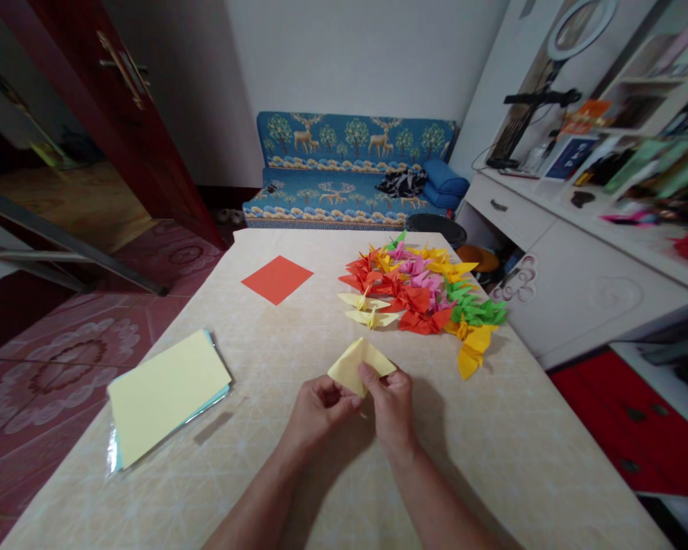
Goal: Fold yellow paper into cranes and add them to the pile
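Observation:
A folded piece of pale yellow paper (352, 363), diamond-shaped, is held just over the table between both hands. My right hand (394, 397) grips its right side, the thumb pressed on the front face. At the lower left edge, my left hand (319, 409) has its fingers curled and closed on the paper; the fingertips are partly hidden. Beyond the hands lie two pale yellow paper cranes (371, 316), beside a cluster of red paper cranes (416, 302) and others in pink, orange and green.
A flat red paper square (277, 279) lies at the far left of the table (264, 489). Nearer on the left sits a stack of yellow and blue paper sheets (169, 393) on a clear plastic wrapper. A patterned blue sofa (344, 183) stands behind, a white cabinet (602, 275) at right.

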Tool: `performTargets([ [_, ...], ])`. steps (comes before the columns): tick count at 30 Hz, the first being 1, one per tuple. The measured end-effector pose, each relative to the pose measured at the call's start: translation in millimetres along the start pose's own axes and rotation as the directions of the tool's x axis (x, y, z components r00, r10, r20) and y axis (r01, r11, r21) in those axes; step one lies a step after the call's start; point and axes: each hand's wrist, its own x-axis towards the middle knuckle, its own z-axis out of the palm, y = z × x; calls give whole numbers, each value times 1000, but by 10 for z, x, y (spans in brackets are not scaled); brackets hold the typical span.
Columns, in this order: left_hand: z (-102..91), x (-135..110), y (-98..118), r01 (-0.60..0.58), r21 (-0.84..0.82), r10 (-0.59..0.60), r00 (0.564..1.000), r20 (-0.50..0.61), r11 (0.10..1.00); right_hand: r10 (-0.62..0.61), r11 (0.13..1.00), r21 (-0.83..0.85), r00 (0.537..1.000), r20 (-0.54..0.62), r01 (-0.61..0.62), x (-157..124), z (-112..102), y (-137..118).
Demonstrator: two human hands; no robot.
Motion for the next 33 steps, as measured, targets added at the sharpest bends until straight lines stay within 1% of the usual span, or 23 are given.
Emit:
performTargets([
  [2, -30, -11, 39, -33, -23, 33, 999, 4, 999, 14, 1000, 4, 1000, 23, -14, 1, -6, -7],
  [4, -76, -13, 86, -102, -15, 101, 993, -59, 995, 14, 1000, -26, 998, 59, -12, -4, -7, -2],
  [6, -125, -4, 113, -192, 45, 197, 972, -125, 980, 14, 998, -63, 993, 120, -6, -22, 0, 15],
  [8, -168, 11, 112, -268, 121, 285, 946, -157, 956, 8, 997, -80, 982, 189, 7, -51, 13, 34],
  [11, -206, 22, 82, -302, 193, 340, 915, -218, 934, -21, 992, -113, 967, 254, 51, -98, 37, 54],
  [13, -215, 14, 67, -297, 216, 348, 901, -259, 930, -37, 987, -140, 963, 268, 76, -117, 49, 60],
  [16, -210, -7, 67, -282, 211, 336, 895, -293, 936, -17, 989, -139, 959, 283, 58, -118, 55, 64],
  [18, -204, -15, 75, -254, 167, 295, 905, -305, 952, 10, 992, -126, 955, 296, 29, -109, 49, 61],
  [21, -203, -12, 85, -177, 97, 199, 928, -315, 979, 53, 992, -122, 942, 331, -13, -102, 31, 43],
  [23, -212, -6, 88, -143, 86, 164, 928, -335, 986, 93, 991, -119, 927, 364, -52, -109, 21, 23],
  [25, -229, 0, 95, -145, 105, 175, 907, -383, 984, 136, 989, -113, 908, 396, -98, -119, 18, 8],
  [27, -251, 7, 111, -168, 133, 210, 873, -441, 977, 179, 983, -108, 892, 415, -147, -125, 23, 0],
  [29, -274, 18, 133, -212, 142, 254, 847, -466, 967, 213, 977, -95, 888, 407, -191, -121, 31, -1],
  [30, -285, 24, 143, -237, 136, 273, 847, -457, 962, 225, 974, -83, 892, 393, -209, -115, 36, -1],
  [31, -293, 31, 148, -256, 129, 287, 855, -432, 958, 234, 972, -70, 896, 376, -225, -106, 40, -2],
  [32, -299, 38, 146, -259, 125, 288, 873, -394, 958, 238, 971, -59, 906, 351, -232, -96, 43, -2],
  [33, -301, 45, 138, -242, 127, 271, 900, -341, 962, 236, 972, -52, 918, 319, -231, -86, 45, -2],
])
